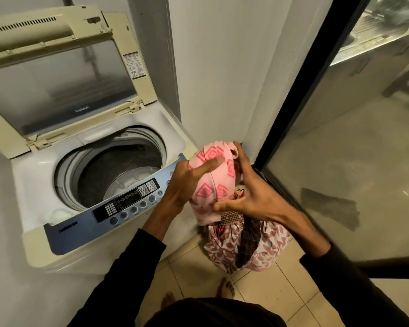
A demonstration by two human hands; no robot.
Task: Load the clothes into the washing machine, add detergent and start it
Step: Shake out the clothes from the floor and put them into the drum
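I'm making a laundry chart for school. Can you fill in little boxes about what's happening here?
machine: cream top-loading washing machine, lid up, drum looks empty
clothes: pink patterned cloth bundle, held above the floor, right of the machine
left hand: grips the bundle's side
right hand: grips the other side
below: leaf-print pink and white fabric hanging under the bundle
detergent: none in view

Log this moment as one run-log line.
stage: loading | left hand + right hand: gripping pink cloth bundle | washer lid: open | drum: no clothes visible
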